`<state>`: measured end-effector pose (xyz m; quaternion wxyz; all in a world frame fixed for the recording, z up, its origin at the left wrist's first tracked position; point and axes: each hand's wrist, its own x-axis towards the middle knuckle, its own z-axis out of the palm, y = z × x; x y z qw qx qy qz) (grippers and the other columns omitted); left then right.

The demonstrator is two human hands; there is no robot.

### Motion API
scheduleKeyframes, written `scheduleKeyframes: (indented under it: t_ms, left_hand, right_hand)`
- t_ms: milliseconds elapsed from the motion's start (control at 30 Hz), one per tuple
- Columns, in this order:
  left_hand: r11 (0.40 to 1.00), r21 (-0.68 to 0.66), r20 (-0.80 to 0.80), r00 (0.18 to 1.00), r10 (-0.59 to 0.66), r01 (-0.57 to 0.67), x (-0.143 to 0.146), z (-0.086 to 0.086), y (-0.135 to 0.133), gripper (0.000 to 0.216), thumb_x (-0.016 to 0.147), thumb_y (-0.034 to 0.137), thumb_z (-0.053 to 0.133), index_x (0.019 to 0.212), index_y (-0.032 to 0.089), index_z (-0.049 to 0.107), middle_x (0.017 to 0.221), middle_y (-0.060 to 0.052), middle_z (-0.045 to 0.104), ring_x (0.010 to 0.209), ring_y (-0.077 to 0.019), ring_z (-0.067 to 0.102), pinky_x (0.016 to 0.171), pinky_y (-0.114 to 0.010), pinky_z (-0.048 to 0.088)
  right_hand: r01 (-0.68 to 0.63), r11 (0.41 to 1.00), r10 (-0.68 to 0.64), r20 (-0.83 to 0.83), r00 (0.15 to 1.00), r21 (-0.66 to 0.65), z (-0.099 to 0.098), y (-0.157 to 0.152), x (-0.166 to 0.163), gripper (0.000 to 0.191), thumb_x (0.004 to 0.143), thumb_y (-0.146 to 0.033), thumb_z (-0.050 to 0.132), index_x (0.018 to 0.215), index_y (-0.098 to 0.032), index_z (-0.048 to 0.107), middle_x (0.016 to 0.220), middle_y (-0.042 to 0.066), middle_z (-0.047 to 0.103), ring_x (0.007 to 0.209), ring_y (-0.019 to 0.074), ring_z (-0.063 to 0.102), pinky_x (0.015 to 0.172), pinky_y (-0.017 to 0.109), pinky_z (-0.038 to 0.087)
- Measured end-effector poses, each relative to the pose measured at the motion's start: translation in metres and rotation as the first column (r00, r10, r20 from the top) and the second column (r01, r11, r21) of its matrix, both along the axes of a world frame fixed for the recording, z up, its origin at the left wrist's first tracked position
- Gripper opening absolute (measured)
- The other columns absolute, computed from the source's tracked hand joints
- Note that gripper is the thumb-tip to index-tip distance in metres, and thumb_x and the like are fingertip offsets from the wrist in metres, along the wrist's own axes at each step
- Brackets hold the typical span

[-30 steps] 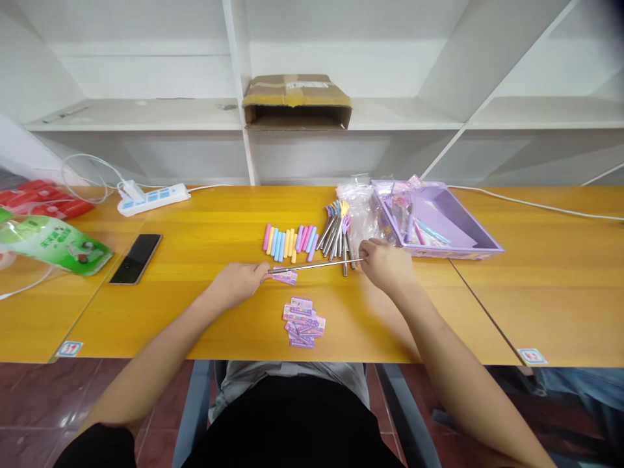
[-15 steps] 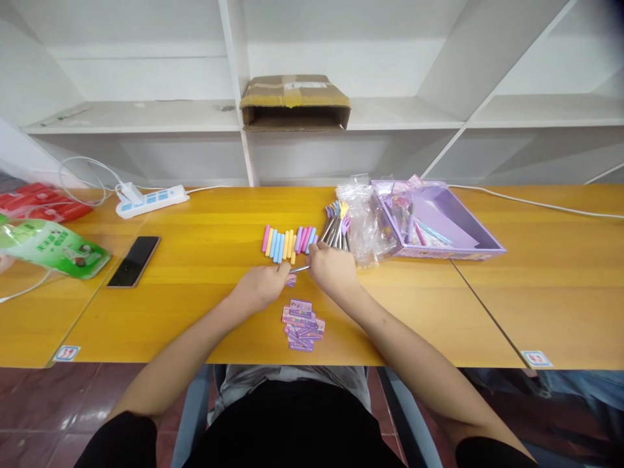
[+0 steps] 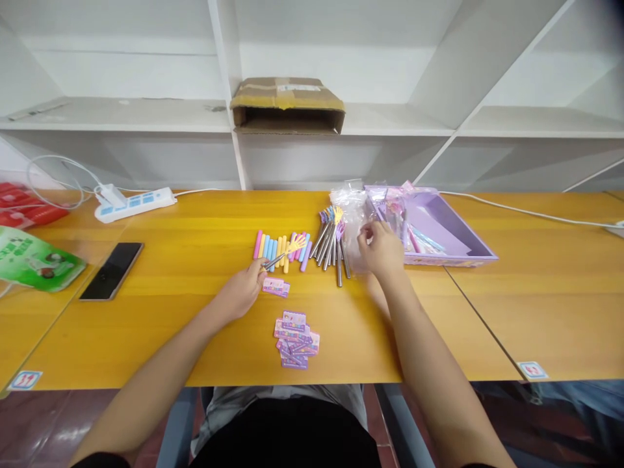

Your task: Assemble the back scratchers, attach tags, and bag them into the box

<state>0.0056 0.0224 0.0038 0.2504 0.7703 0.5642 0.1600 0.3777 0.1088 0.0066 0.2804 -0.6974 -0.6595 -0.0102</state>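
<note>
My left hand (image 3: pixel 242 294) is closed on a short metal stick with a small yellow hand-shaped head (image 3: pixel 288 251), held over a row of pastel tubes (image 3: pixel 277 246). My right hand (image 3: pixel 381 248) reaches with curled fingers into a pile of clear plastic bags (image 3: pixel 351 214) beside a bundle of metal sticks with coloured heads (image 3: pixel 331 235). Whether it grips a bag I cannot tell. A small purple card (image 3: pixel 275 286) lies just right of my left hand. A stack of the same purple cards (image 3: pixel 295 331) sits nearer the table's front edge.
A purple tray (image 3: pixel 461 242) with items stands right of the bags on the yellow table (image 3: pixel 195 260). A black phone (image 3: pixel 112 270), a white power strip (image 3: pixel 131 203), a green packet (image 3: pixel 34 259) and red packets (image 3: pixel 24 203) lie at the left. A cardboard box (image 3: pixel 286 106) sits on the shelf.
The long metal stick, stretched between both hands a second ago, was pushed short. My right hand let go and moved right to the plastic bags. My left hand keeps the shortened stick.
</note>
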Motion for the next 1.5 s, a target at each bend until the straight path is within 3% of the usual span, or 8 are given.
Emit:
scheduleKeyframes:
  t_ms: [200, 433, 733, 833, 1000, 1167, 1267, 1500]
  left_hand:
    - [0.995, 0.053, 0.075, 0.994, 0.077, -0.081, 0.002, -0.004, -0.005, 0.042, 0.114, 0.041, 0.034, 0.147, 0.019, 0.048, 0.109, -0.013, 0.079, 0.092, -0.0328, 0.077, 0.082, -0.041, 0.053]
    - [0.989, 0.077, 0.195, 0.975, 0.108, -0.125, 0.004, -0.012, -0.009, 0.034, 0.111, 0.036, 0.042, 0.140, 0.019, 0.043, 0.143, -0.026, 0.071, 0.129, -0.0374, 0.073, 0.101, -0.052, 0.058]
    - [0.988, 0.107, 0.248, 0.965, 0.084, -0.113, 0.003, -0.008, -0.009, 0.025, 0.113, 0.039, 0.040, 0.129, 0.022, 0.048, 0.117, -0.012, 0.072, 0.098, -0.0276, 0.072, 0.089, -0.043, 0.056]
    - [0.994, 0.096, 0.326, 0.945, 0.017, -0.051, 0.005, -0.002, -0.008, 0.025, 0.112, 0.043, 0.047, 0.124, 0.023, 0.056, 0.114, -0.007, 0.069, 0.098, -0.0239, 0.068, 0.093, -0.039, 0.054]
    - [0.996, 0.043, 0.492, 0.866, -0.088, 0.076, 0.015, -0.002, -0.012, 0.035, 0.108, 0.053, 0.058, 0.114, 0.022, 0.070, 0.117, -0.009, 0.069, 0.117, -0.0270, 0.066, 0.109, -0.042, 0.051]
    - [0.986, -0.023, 0.579, 0.807, -0.120, 0.164, 0.028, -0.011, -0.022, 0.035, 0.100, 0.051, 0.072, 0.118, 0.022, 0.079, 0.130, -0.013, 0.072, 0.129, -0.0321, 0.067, 0.116, -0.047, 0.050]
    - [0.985, -0.037, 0.581, 0.806, -0.115, 0.167, 0.031, -0.014, -0.025, 0.029, 0.102, 0.049, 0.069, 0.103, 0.023, 0.083, 0.122, -0.013, 0.078, 0.138, -0.0347, 0.064, 0.124, -0.052, 0.045]
    - [0.961, -0.064, 0.610, 0.773, -0.175, 0.268, 0.028, -0.010, -0.027, 0.031, 0.097, 0.051, 0.077, 0.093, 0.021, 0.085, 0.142, -0.016, 0.071, 0.148, -0.0366, 0.059, 0.123, -0.049, 0.046]
  right_hand:
    - [0.235, 0.942, -0.197, 0.174, 0.965, -0.240, -0.015, -0.003, 0.010, 0.058, 0.106, -0.055, 0.052, 0.139, -0.008, 0.061, 0.134, 0.029, 0.070, 0.114, 0.0418, 0.074, 0.097, 0.052, 0.055]
    - [0.190, 0.944, -0.170, 0.095, 0.981, -0.272, -0.027, 0.004, 0.016, 0.067, 0.098, -0.050, 0.067, 0.152, -0.011, 0.055, 0.124, 0.022, 0.077, 0.116, 0.0392, 0.074, 0.096, 0.048, 0.056]
    - [0.100, 0.976, -0.042, -0.288, 0.957, 0.191, -0.017, 0.002, 0.013, 0.028, 0.101, -0.043, 0.059, 0.110, -0.019, 0.069, 0.094, 0.011, 0.075, 0.083, 0.0259, 0.068, 0.083, 0.042, 0.053]
    - [0.039, 0.945, 0.144, -0.518, 0.843, 0.326, -0.010, -0.009, -0.013, 0.032, 0.104, -0.052, 0.060, 0.111, -0.021, 0.066, 0.083, 0.004, 0.068, 0.072, 0.0203, 0.062, 0.072, 0.036, 0.051]
    - [-0.492, 0.844, 0.467, -0.744, 0.479, 0.213, -0.011, -0.053, -0.080, 0.033, 0.102, -0.055, 0.070, 0.113, -0.024, 0.070, 0.081, -0.001, 0.068, 0.058, 0.0128, 0.055, 0.052, 0.026, 0.046]
    - [-0.831, 0.554, 0.411, -0.884, 0.224, 0.047, -0.020, -0.087, -0.118, 0.036, 0.100, -0.056, 0.076, 0.118, -0.026, 0.068, 0.074, -0.004, 0.067, 0.048, 0.0132, 0.060, 0.045, 0.027, 0.051]
    - [-0.826, 0.555, 0.283, -0.956, 0.073, 0.101, -0.023, -0.089, -0.124, 0.042, 0.103, -0.068, 0.066, 0.108, -0.026, 0.063, 0.073, -0.004, 0.066, 0.050, 0.0150, 0.062, 0.045, 0.028, 0.053]
    - [-0.821, 0.566, 0.329, -0.934, 0.140, 0.076, -0.028, -0.085, -0.133, 0.045, 0.094, -0.064, 0.079, 0.114, -0.025, 0.070, 0.101, 0.003, 0.074, 0.088, 0.0197, 0.073, 0.082, 0.034, 0.065]
